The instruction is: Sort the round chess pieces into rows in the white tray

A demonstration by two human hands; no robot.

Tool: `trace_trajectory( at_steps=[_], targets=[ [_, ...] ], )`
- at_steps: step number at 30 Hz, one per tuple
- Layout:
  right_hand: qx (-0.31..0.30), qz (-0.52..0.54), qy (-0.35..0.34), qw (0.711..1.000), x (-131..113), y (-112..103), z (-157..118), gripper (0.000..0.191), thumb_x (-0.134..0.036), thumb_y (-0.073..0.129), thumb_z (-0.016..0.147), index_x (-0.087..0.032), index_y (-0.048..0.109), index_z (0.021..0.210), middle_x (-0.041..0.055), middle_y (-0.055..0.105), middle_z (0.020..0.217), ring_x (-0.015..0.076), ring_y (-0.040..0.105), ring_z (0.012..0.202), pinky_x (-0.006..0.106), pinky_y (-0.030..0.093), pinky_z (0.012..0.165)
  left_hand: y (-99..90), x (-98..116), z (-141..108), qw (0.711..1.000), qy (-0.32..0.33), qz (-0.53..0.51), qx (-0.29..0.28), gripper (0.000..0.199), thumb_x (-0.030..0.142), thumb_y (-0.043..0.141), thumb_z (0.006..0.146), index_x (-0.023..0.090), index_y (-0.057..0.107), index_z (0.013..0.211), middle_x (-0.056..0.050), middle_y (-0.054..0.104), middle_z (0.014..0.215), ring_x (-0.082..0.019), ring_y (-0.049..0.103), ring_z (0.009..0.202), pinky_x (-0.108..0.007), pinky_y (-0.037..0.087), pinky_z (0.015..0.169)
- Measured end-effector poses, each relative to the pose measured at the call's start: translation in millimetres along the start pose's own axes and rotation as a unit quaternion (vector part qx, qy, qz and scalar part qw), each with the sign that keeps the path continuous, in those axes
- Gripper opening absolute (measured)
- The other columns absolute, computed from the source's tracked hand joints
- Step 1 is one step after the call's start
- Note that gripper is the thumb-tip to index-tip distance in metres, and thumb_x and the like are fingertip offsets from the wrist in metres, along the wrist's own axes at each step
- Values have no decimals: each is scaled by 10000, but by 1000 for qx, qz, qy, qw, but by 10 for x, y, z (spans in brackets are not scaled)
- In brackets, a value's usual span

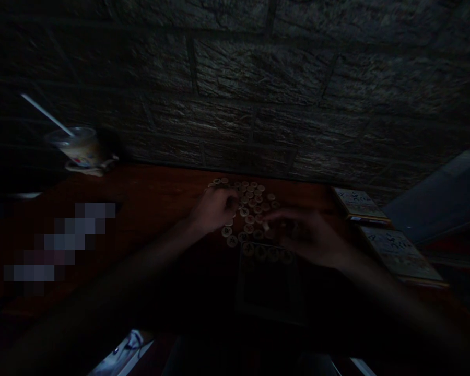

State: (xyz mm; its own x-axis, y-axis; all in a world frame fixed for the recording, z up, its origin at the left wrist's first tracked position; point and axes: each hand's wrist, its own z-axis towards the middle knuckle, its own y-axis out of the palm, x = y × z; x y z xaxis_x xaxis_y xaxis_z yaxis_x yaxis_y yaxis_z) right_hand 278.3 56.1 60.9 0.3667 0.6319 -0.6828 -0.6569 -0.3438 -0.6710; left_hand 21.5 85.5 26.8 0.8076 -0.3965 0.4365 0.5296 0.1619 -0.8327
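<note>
Two hands (217, 210) over a spread of round discs (245, 212)

The left hand is curled with its fingers drawn together at the left side of the discs; the dimness hides the fingertips, so I cannot tell whether it holds one. The right hand (307, 235) reaches in from the other side, fingers bent and partly spread, with a pale disc (266, 226) at its fingertips; whether that disc is gripped or merely touched is unclear.

Most of the discs lie flat between the hands and just beyond them, many marked with dark characters. Some sit close by the left wrist, a few beyond the right fingers.

Nearer the person, below the gap between the hands, is a dark tray (272, 292), with a row of discs along its far end.

Farther right, past the right hand, two flat boxes (360, 203) with patterned lids lie on the wooden table (156, 188). Well off to the left stands a plastic cup (84, 149) with a white straw (47, 114). A wall of rough blocks (227, 94) rises behind the table.
</note>
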Motion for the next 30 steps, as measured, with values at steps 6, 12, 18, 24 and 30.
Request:
trace_trajectory(
  at_steps=[6, 12, 18, 24, 30],
  targets=[
    [-61, -69, -154, 984, -162, 273, -143, 332, -91, 647, 867, -219, 704, 1168, 80, 736, 1147, 204, 681, 1059, 334, 555, 893, -12, -11, -10, 1000, 9, 1, -1, 244, 207, 512, 893, 210, 753, 927, -37, 770, 874, -190, 714, 778, -311, 520, 702],
    [-79, -155, -222, 959, -90, 314, -187, 306, -196, 653, 910, -173, 676, 1213, 119, 721, 1223, 257, 655, 1128, 418, 518, 995, 1, -25, -5, 1000, 13, 0, -1, 233, 198, 528, 876, 197, 756, 921, -45, 770, 888, -193, 706, 783, -314, 514, 705],
    [-73, -191, -230, 951, -64, 295, -223, 336, -222, 588, 961, -175, 645, 1289, 117, 697, 1277, 272, 619, 1201, 439, 499, 1027, 8, -28, -7, 1000, 23, -1, 1, 239, 212, 529, 881, 188, 762, 929, -44, 771, 910, -188, 699, 777, -317, 504, 695],
    [-46, -175, -195, 964, -63, 244, -217, 154, -204, 617, 952, -184, 708, 1074, 75, 736, 1034, 193, 689, 933, 306, 551, 797, -37, 44, -6, 999, 32, -2, 15, 227, 187, 534, 863, 183, 759, 895, -25, 763, 825, -169, 686, 722, -294, 472, 651],
    [-33, -221, -255, 941, -16, 284, -221, 134, -213, 604, 957, -189, 735, 958, 68, 765, 909, 223, 707, 886, 354, 546, 807, -51, 178, -67, 994, 102, -26, 15, 171, 153, 564, 843, 164, 733, 827, -3, 722, 745, -140, 649, 667, -263, 439, 609]
  ],
)
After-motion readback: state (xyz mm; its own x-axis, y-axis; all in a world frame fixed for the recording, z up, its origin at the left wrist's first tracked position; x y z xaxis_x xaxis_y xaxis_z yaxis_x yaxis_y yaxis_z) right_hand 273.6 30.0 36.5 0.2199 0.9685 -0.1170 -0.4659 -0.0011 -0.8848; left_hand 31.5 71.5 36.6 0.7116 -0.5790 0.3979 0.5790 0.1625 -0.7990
